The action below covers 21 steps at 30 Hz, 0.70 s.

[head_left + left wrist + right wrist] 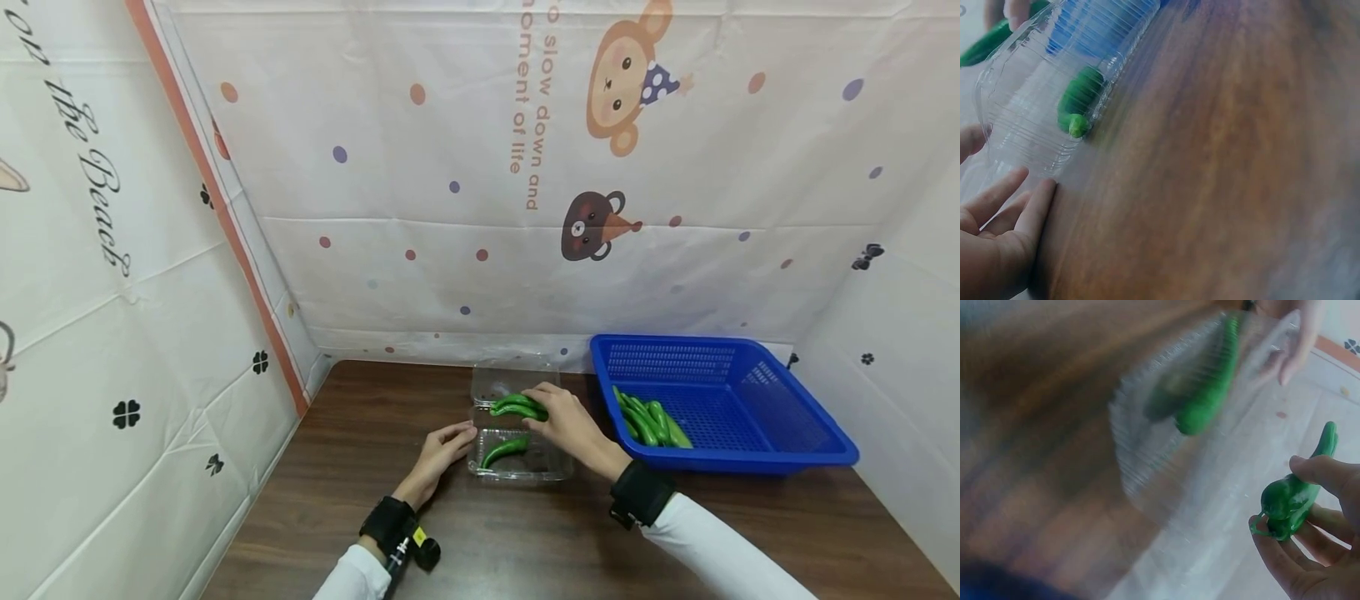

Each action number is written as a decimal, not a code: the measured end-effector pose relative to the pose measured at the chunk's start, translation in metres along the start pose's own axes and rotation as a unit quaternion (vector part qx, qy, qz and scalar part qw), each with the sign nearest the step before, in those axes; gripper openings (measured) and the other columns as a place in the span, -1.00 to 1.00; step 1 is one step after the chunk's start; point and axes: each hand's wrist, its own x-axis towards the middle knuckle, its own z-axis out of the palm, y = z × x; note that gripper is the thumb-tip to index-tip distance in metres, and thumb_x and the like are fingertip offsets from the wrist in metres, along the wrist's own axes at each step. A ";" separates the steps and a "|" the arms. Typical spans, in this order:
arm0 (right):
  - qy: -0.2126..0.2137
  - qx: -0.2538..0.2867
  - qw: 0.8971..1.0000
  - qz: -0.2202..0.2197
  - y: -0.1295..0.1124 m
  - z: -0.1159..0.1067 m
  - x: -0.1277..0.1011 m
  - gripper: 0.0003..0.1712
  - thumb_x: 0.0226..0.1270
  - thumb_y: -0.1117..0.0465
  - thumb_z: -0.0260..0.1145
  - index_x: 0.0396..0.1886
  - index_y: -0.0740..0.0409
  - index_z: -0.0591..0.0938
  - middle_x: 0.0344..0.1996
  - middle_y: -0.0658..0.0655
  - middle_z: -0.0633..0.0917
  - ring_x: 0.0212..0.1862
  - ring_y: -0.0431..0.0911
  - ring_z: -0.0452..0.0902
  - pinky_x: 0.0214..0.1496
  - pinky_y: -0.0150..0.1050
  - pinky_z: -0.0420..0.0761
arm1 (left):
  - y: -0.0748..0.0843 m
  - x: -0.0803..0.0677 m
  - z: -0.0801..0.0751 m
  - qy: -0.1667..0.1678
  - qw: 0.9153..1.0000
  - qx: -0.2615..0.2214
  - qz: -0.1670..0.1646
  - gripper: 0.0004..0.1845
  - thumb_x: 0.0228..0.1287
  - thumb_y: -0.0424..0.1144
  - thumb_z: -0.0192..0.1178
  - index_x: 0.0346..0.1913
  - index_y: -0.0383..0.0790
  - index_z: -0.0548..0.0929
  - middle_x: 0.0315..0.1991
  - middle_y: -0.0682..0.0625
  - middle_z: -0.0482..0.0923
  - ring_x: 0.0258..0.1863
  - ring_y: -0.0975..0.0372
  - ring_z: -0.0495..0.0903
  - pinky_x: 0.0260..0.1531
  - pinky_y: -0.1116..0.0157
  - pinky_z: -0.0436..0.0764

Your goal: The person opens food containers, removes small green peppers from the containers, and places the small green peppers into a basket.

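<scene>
Over a clear plastic clamshell box (525,477), my right hand (566,421) grips what look like two green chili peppers (516,406) between thumb and fingers. In the right wrist view, the held peppers (1291,503) show their rounded ends near the fingertips. One green chili pepper (504,451) lies inside the box's near half. The box's lid (510,375) is folded back, away from me. My left hand (438,457) rests at the box's left side; in the left wrist view its fingers (1036,209) are extended beside the box edge, holding nothing.
To the right stands a blue plastic basket (750,458) with several green peppers (651,421) at its left end. The brown wooden table (330,467) meets a white printed cloth (450,275) at the back and sides.
</scene>
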 end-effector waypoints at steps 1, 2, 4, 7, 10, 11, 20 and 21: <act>0.001 -0.003 1.000 -0.003 -0.001 -0.003 0.001 -0.50 0.21 0.27 0.55 0.15 0.27 0.69 -0.03 0.20 0.72 -0.24 -0.11 0.69 -0.35 -0.39 0.64 | 0.000 0.000 0.000 0.002 1.000 -0.002 -0.001 -0.41 0.49 -0.05 0.24 0.35 -0.45 0.51 0.49 -0.31 0.33 0.42 -0.07 0.45 0.38 0.13 0.61; 0.002 -0.005 1.000 -0.007 -0.002 -0.007 0.002 -0.50 0.22 0.27 0.55 0.16 0.27 0.68 -0.01 0.21 0.72 -0.22 -0.09 0.70 -0.34 -0.37 0.66 | 0.000 0.000 0.000 0.003 1.000 -0.002 0.000 -0.41 0.49 -0.06 0.24 0.35 -0.45 0.51 0.49 -0.32 0.33 0.42 -0.07 0.45 0.38 0.12 0.61; 0.008 -0.010 1.000 -0.015 -0.004 -0.014 0.004 -0.48 0.22 0.28 0.54 0.18 0.28 0.67 0.02 0.23 0.71 -0.16 -0.03 0.72 -0.29 -0.28 0.73 | 0.000 0.000 0.001 0.004 1.000 -0.004 0.000 -0.41 0.48 -0.06 0.25 0.34 -0.45 0.51 0.49 -0.32 0.33 0.42 -0.08 0.45 0.39 0.11 0.60; 0.016 -0.024 0.999 -0.028 -0.007 -0.025 0.008 -0.46 0.22 0.28 0.55 0.20 0.28 0.67 0.04 0.24 0.71 -0.06 0.04 0.73 -0.16 -0.13 0.79 | -0.001 0.001 0.001 0.004 1.000 -0.001 0.001 -0.42 0.49 -0.06 0.24 0.34 -0.45 0.51 0.49 -0.32 0.33 0.42 -0.08 0.45 0.38 0.12 0.61; 0.019 -0.033 0.998 -0.039 -0.011 -0.034 0.012 -0.45 0.23 0.28 0.54 0.22 0.28 0.66 0.08 0.26 0.71 -0.01 0.08 0.72 -0.10 -0.09 0.80 | -0.001 0.002 0.000 0.005 1.000 -0.001 0.003 -0.41 0.48 -0.05 0.25 0.33 -0.46 0.52 0.47 -0.32 0.35 0.42 -0.07 0.46 0.37 0.14 0.62; 0.019 -0.037 0.998 -0.043 -0.013 -0.038 0.013 -0.45 0.23 0.28 0.53 0.23 0.28 0.65 0.09 0.27 0.70 -0.01 0.08 0.72 -0.10 -0.09 0.80 | -0.002 0.003 -0.001 0.005 1.000 -0.001 0.003 -0.40 0.48 -0.04 0.25 0.33 -0.45 0.52 0.47 -0.32 0.36 0.41 -0.06 0.46 0.36 0.15 0.62; 0.074 -0.057 0.993 -0.069 -0.020 -0.060 0.021 -0.48 0.18 0.29 0.57 0.16 0.25 0.70 0.00 0.24 0.73 -0.10 0.04 0.73 -0.17 -0.09 0.78 | -0.002 0.002 0.000 0.001 1.000 0.003 0.005 -0.38 0.47 -0.02 0.26 0.35 -0.44 0.51 0.48 -0.31 0.35 0.40 -0.03 0.48 0.33 0.21 0.65; 0.080 -0.056 0.993 -0.067 -0.020 -0.063 0.021 -0.48 0.17 0.29 0.57 0.16 0.26 0.70 0.00 0.24 0.73 -0.11 0.03 0.73 -0.19 -0.10 0.78 | -0.002 0.002 0.000 0.001 1.000 0.005 0.007 -0.38 0.47 -0.02 0.26 0.35 -0.46 0.50 0.47 -0.33 0.35 0.40 -0.04 0.49 0.32 0.21 0.65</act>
